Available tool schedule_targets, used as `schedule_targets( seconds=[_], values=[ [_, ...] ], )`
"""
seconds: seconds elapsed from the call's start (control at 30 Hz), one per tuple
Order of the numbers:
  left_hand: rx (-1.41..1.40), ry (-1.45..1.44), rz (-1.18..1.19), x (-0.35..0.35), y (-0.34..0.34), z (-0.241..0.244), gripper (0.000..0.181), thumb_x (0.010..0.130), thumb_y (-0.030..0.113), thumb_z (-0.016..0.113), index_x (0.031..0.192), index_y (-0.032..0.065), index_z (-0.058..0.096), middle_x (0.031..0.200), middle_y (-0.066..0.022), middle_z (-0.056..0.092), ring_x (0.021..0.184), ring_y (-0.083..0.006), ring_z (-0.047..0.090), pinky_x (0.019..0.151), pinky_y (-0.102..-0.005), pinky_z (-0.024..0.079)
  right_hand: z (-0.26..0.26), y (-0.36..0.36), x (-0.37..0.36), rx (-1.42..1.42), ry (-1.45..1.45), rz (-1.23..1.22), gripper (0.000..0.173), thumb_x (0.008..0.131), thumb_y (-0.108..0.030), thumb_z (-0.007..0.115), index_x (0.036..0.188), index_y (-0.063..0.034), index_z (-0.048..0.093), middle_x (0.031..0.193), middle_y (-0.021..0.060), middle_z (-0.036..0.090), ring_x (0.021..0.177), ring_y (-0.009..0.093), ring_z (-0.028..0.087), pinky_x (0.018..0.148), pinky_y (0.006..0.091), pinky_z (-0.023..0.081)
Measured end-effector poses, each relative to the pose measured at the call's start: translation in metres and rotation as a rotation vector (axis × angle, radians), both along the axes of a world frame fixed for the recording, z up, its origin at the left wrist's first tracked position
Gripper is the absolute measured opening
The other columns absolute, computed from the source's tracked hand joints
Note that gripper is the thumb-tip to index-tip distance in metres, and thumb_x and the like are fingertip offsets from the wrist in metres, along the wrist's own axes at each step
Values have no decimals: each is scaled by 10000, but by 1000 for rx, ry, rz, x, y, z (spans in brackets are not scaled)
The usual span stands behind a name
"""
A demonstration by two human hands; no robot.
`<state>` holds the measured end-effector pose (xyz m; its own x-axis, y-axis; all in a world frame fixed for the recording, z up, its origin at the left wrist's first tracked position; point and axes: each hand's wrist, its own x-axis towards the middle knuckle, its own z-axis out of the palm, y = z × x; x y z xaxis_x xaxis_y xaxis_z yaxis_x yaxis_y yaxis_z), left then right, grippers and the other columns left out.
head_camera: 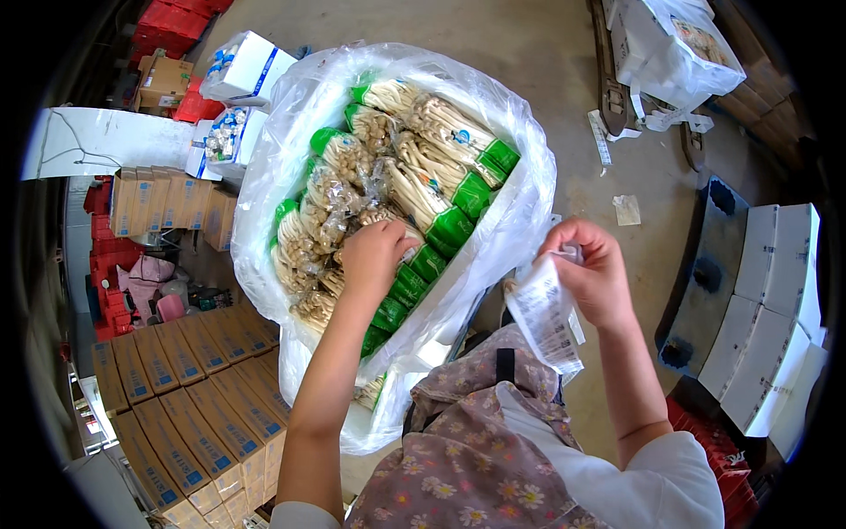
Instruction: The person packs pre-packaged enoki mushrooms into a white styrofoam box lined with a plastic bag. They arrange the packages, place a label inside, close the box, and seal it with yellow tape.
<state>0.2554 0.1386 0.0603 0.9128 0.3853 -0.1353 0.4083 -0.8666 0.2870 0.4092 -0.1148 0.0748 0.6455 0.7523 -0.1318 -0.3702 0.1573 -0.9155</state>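
Packs of long-stemmed mushrooms point(413, 192) lie in rows inside a box lined with a clear plastic bag point(522, 125). Each is wrapped in clear film with a green printed band. My left hand point(375, 254) rests on one of the packs near the middle, fingers bent over its caps; whether it grips the pack is hard to tell. To the right of the bag, my right hand point(585, 268) pinches a strip of white printed labels point(545, 317), which hangs down in front of the floral apron point(462, 456).
Brown cartons point(192, 403) are stacked at the left. White foam boxes point(244, 69) with mushroom packs stand at the upper left. More white boxes point(760, 317) line the right side, beside a blue-edged pallet point(704, 278). A pallet jack fork point(609, 86) and paper scraps point(626, 209) lie on the floor.
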Motion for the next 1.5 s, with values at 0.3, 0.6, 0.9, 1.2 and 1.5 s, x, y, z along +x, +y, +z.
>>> schedule_targets(
  seconds=[0.3,0.6,0.9,1.2,1.5],
  values=[
    [-1139,-323,319,10,-101,54,163,787,38,711,893,19,588,768,7,610,702,-34,555,632,-184,451,3,12,-12,-252,-127,-35,139,768,-16,721,773,-3,582,735,6,597,704,60,542,665,212,449],
    [-467,-93,104,41,-10,39,146,794,49,678,819,30,536,698,5,558,611,-79,513,562,-228,402,-23,3,8,-153,-310,-40,127,791,-16,692,811,-6,567,794,35,602,773,106,564,736,242,451],
    [-1,-81,33,47,5,0,293,713,218,735,770,37,511,755,-123,527,715,-319,534,605,-404,416,-8,-12,20,154,-71,83,170,801,13,652,962,-11,606,876,29,631,835,103,589,767,248,460],
    [-1161,-396,129,52,-84,53,136,826,58,659,942,1,613,864,-53,624,762,-129,593,631,-259,458,-23,2,21,199,158,-83,94,802,-39,690,848,-32,608,833,-6,611,762,55,538,698,210,439],
    [-711,-343,246,63,-46,59,73,814,0,643,883,19,632,769,-6,618,686,-63,564,595,-200,437,-16,-4,39,-176,-57,-97,128,785,-39,713,848,1,609,760,-29,585,671,29,512,602,179,417]
  ],
)
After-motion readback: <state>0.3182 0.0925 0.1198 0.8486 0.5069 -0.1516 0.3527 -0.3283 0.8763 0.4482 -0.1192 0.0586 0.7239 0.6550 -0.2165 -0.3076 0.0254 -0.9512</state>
